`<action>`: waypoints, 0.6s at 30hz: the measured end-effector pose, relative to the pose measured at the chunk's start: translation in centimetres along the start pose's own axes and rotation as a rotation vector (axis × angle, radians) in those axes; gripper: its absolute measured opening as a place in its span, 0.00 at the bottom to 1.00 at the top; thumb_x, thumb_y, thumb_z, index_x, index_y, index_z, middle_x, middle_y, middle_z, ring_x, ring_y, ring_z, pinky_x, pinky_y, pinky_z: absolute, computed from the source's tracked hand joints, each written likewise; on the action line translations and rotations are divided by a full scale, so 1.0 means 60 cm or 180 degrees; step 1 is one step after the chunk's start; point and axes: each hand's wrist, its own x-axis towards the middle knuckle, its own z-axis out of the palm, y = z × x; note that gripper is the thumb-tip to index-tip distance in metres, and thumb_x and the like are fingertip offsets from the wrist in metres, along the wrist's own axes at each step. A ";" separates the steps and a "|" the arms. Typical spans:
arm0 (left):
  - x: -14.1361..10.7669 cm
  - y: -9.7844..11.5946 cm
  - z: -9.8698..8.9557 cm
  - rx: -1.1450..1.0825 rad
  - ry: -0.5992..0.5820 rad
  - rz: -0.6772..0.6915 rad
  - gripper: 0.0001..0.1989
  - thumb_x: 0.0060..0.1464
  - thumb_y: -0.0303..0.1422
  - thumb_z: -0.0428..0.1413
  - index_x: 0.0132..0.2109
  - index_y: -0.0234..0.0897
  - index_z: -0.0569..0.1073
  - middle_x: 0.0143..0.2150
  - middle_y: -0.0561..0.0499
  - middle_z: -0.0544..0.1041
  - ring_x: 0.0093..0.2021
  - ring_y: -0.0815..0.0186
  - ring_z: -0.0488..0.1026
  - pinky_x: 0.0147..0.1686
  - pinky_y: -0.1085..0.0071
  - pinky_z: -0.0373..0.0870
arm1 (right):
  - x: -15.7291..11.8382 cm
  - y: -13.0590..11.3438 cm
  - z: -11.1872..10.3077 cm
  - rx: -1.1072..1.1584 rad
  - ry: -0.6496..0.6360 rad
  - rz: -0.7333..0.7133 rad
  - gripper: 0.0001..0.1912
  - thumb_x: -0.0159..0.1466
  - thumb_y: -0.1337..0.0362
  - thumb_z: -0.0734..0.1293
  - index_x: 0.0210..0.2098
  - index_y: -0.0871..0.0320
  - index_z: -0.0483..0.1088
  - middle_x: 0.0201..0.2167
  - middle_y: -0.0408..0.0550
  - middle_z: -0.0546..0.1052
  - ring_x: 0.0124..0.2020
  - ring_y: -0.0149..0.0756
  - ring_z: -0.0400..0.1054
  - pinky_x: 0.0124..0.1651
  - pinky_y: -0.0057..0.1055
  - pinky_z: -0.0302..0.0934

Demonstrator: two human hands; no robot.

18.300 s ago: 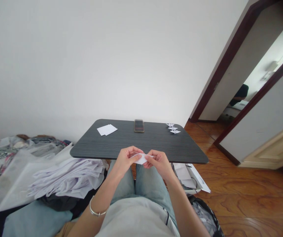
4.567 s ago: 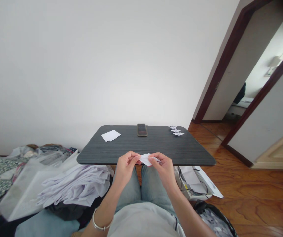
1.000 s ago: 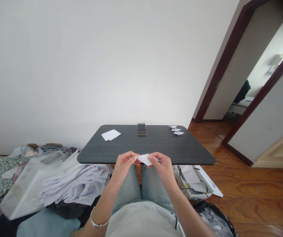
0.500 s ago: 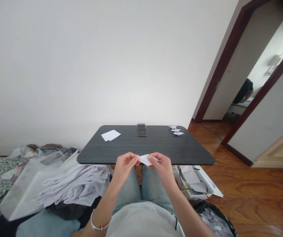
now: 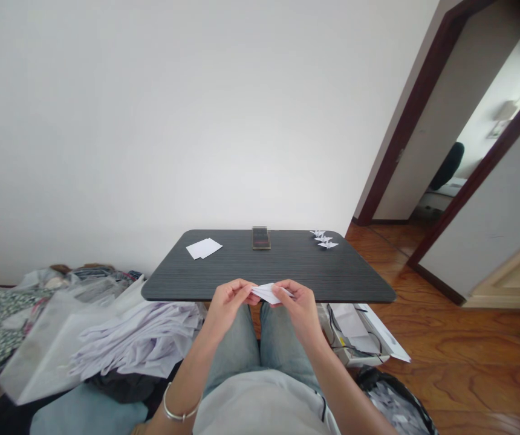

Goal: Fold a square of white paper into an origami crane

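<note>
Carefully | folded white paper (image 5: 268,293) is being held taut by left hand (image 5: 229,300) and right hand (image 5: 297,304) | fingers (image 5: 243,287) grasping it | lower centre of frame

I had the one head-worn camera looking forward and down, close above the hands (image 5: 229,300), toward the table (image 5: 287,266).

left hand (image 5: 229,300): pinches folded paper (image 5: 268,293) at its left end | right hand (image 5: 300,308): pinches its right end | table (image 5: 224,272), far edge: phone (image 5: 261,238), paper sheets (image 5: 204,248) | far right corner: paper cranes (image 5: 324,239)
</note>
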 end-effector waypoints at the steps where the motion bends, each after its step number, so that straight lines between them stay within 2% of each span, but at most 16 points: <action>1: -0.001 0.001 0.000 -0.0029 -0.0015 -0.0018 0.15 0.49 0.40 0.55 0.34 0.30 0.75 0.28 0.46 0.78 0.29 0.65 0.74 0.34 0.69 0.71 | 0.000 -0.001 0.000 0.0001 0.0011 -0.0007 0.11 0.52 0.56 0.69 0.24 0.60 0.72 0.20 0.45 0.74 0.22 0.34 0.66 0.24 0.28 0.63; 4: -0.001 0.004 0.002 -0.0002 -0.0026 0.0033 0.16 0.50 0.41 0.54 0.33 0.30 0.75 0.28 0.46 0.77 0.29 0.66 0.73 0.33 0.70 0.71 | -0.001 -0.003 0.001 -0.0048 0.0023 -0.0032 0.11 0.52 0.57 0.69 0.24 0.60 0.72 0.19 0.45 0.74 0.21 0.33 0.66 0.24 0.28 0.62; 9: 0.002 0.005 0.008 0.0479 0.0011 0.0259 0.10 0.45 0.37 0.59 0.29 0.32 0.73 0.24 0.51 0.75 0.26 0.68 0.71 0.28 0.74 0.68 | -0.003 -0.005 0.002 -0.0073 -0.0014 -0.0044 0.11 0.52 0.58 0.69 0.25 0.60 0.72 0.20 0.44 0.73 0.22 0.32 0.65 0.24 0.27 0.62; 18: 0.003 0.003 0.008 0.0825 -0.0020 0.0356 0.10 0.49 0.36 0.55 0.28 0.31 0.72 0.23 0.52 0.73 0.25 0.69 0.69 0.27 0.76 0.64 | -0.003 -0.003 0.004 -0.0015 -0.0020 -0.0030 0.10 0.51 0.58 0.69 0.24 0.60 0.71 0.20 0.44 0.73 0.21 0.32 0.65 0.23 0.26 0.62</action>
